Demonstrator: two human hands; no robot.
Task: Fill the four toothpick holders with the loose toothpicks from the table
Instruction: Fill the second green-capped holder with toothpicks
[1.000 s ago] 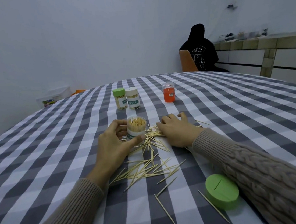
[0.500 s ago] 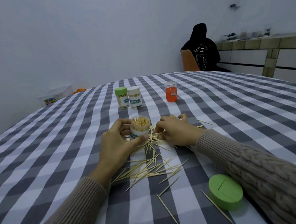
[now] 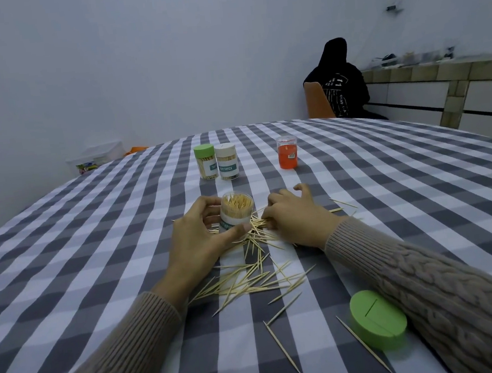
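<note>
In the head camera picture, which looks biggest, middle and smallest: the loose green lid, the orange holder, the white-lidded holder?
1. Loose green lid, but it lies nearest the camera.
2. White-lidded holder.
3. Orange holder, only slightly smaller.

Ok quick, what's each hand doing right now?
Left hand: grips the open toothpick holder.
Right hand: fingers curled down on the loose toothpicks; whether it pinches any cannot be told.

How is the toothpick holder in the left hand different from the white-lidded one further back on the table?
The held holder has no lid, so its toothpick tips show at the open top; the white-lidded holder is capped. The left hand grips the first one, tilted among the loose toothpicks; the second stands upright, untouched, beside a green-lidded holder. Both are clear, hold toothpicks and carry a teal label.
</note>
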